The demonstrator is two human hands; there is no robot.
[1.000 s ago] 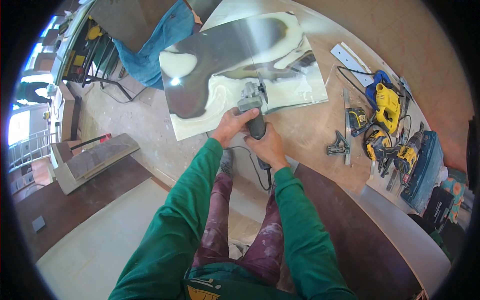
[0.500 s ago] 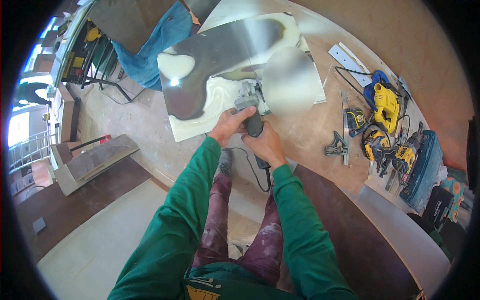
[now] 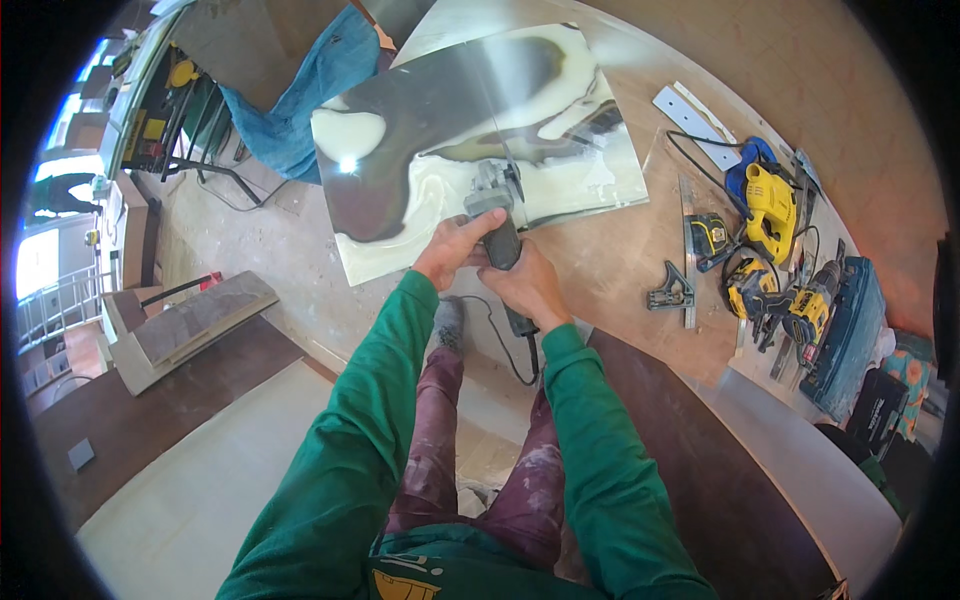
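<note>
I hold a grey and black angle grinder [image 3: 503, 245] in both hands over a glossy slab [image 3: 378, 165] swirled in cream and dark brown. My left hand [image 3: 450, 247] wraps the front of its body, thumb on top, just behind the gear head. Farther back, my right hand [image 3: 530, 285] grips the handle, its fingers partly hidden. The thin disc [image 3: 514, 178] stands on edge at the slab, in line with a fine dark line running to the far edge. Whether the disc touches the slab, I cannot tell. A black cord [image 3: 533, 355] trails from the grinder's rear.
At right lie a yellow power tool [image 3: 770, 212], a cordless drill [image 3: 812, 308], a metal ruler [image 3: 690, 270], a clamp [image 3: 672, 290] and a blue case [image 3: 842, 340]. A blue cloth [image 3: 285, 125] hangs at far left. Brown panels [image 3: 690, 440] flank my legs.
The grinder and both hands have shifted very slightly left, along with the whole view. A round blurred patch over the slab's right part has gone, and pale dusty smears show there.
</note>
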